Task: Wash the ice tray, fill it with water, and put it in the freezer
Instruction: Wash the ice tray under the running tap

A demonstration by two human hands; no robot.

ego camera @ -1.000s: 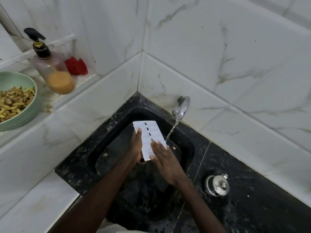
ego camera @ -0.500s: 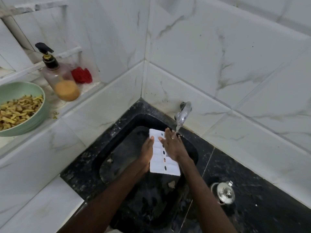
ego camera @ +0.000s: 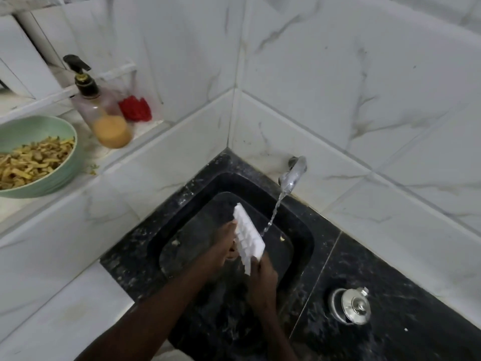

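Observation:
A white ice tray (ego camera: 247,237) is held tilted on edge over the black sink (ego camera: 299,230), its compartments facing right toward the water. My left hand (ego camera: 226,243) grips it from behind at its left side. My right hand (ego camera: 261,277) holds its near end from below. A thin stream of water falls from the steel tap (ego camera: 292,174) and lands just right of the tray's upper face.
A pump soap bottle (ego camera: 104,113), a red cloth (ego camera: 135,108) and a green bowl of peelings (ego camera: 33,157) sit on the white ledge at left. A small steel lidded pot (ego camera: 351,306) stands on the black counter at right.
The tray has been turned from flat to standing on edge. My right hand moved from its far end under the tap down to its near end.

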